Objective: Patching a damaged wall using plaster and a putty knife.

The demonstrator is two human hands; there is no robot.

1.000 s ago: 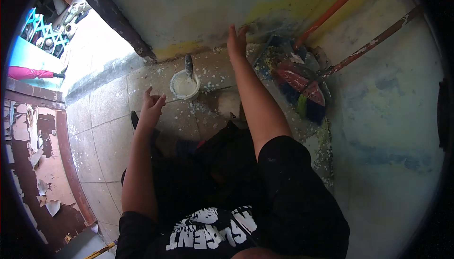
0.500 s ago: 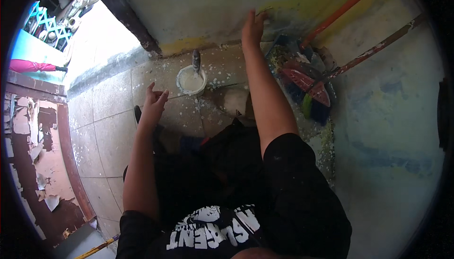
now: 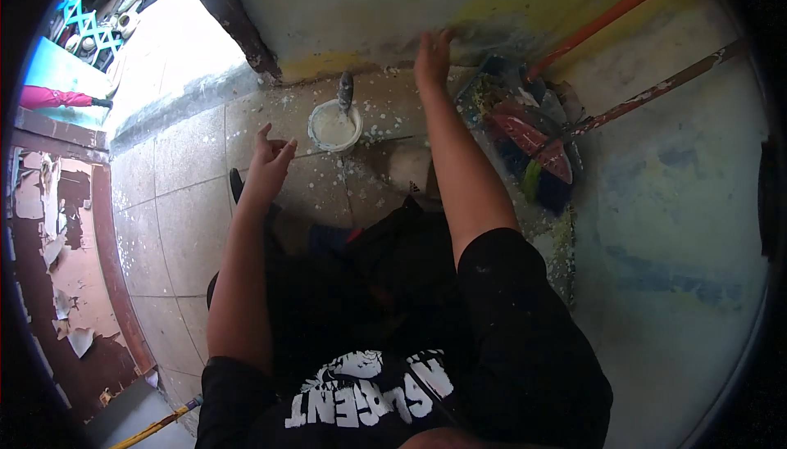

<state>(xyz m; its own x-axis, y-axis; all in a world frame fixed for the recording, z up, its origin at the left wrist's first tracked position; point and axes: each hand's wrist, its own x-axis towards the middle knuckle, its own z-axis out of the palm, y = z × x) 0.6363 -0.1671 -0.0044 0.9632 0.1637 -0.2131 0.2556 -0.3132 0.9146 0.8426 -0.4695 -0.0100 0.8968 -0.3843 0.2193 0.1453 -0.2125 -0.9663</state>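
My left hand (image 3: pixel 270 162) hangs above the tiled floor (image 3: pixel 184 170), fingers apart and slightly curled, holding nothing. My right hand (image 3: pixel 433 62) reaches to the foot of the stained, yellow-patched wall (image 3: pixel 361 6); its fingers look loosely bent and apart, with no held object visible, and I cannot tell if they touch the wall. Between my hands stands a white tub (image 3: pixel 328 129) of pale paste or paint, with a tool's speckled handle (image 3: pixel 346 87) sticking up from it. White splashes spot the tiles around it.
A blue dustpan (image 3: pixel 492 68) with debris, a red broom head (image 3: pixel 529 142) and two poles (image 3: pixel 607 15) lean in the right corner. At left are a peeling door (image 3: pixel 70 260), a bright doorway with a turquoise folding rack (image 3: pixel 90 23), and a yellow pole (image 3: pixel 156 426) low down.
My right hand moved right and toward the wall, then came slightly lower in view. My left hand shifted slightly. The surroundings moved a little in the picture as the view shifted.
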